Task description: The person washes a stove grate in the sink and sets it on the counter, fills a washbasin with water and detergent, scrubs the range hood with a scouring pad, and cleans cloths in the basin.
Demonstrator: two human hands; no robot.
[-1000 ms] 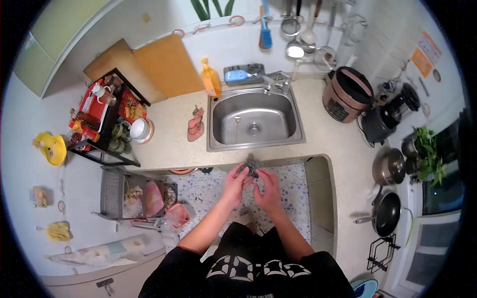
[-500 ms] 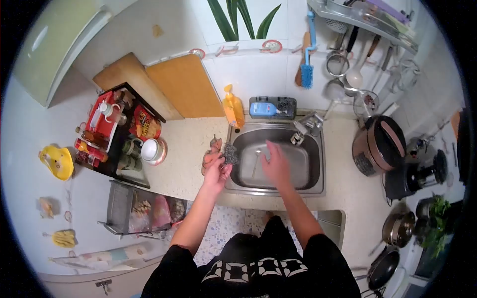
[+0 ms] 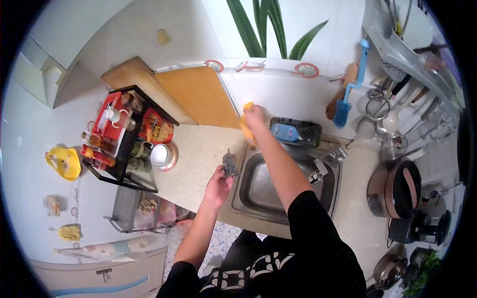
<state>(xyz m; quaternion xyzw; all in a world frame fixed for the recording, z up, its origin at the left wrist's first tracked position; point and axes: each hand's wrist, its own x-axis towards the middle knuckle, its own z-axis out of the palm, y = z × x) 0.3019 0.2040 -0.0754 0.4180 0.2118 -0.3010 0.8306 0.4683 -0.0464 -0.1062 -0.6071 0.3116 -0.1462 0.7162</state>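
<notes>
My left hand (image 3: pixel 218 187) holds a grey wire scourer (image 3: pixel 229 166) over the counter at the sink's left edge. Farther back, my right hand (image 3: pixel 255 118) is closed around the top of an orange pump bottle (image 3: pixel 248 133), which stands behind the sink's left corner. My right forearm crosses over the steel sink (image 3: pixel 256 188) and hides part of its basin. A blue bottle (image 3: pixel 284 132) lies on a dark tray behind the sink, left of the faucet (image 3: pixel 328 163).
A black rack (image 3: pixel 119 171) with jars and bottles stands on the left, in front of two cutting boards (image 3: pixel 198 94). White bowls (image 3: pixel 163 156) sit beside it. On the right are a rice cooker (image 3: pixel 395 188), pans and hanging utensils. A blue brush (image 3: pixel 342 113) hangs on the wall.
My hands have moved from over the floor to the sink area. My right hand has reached back and taken hold of the orange bottle. My left hand still holds the scourer. The view has shifted.
</notes>
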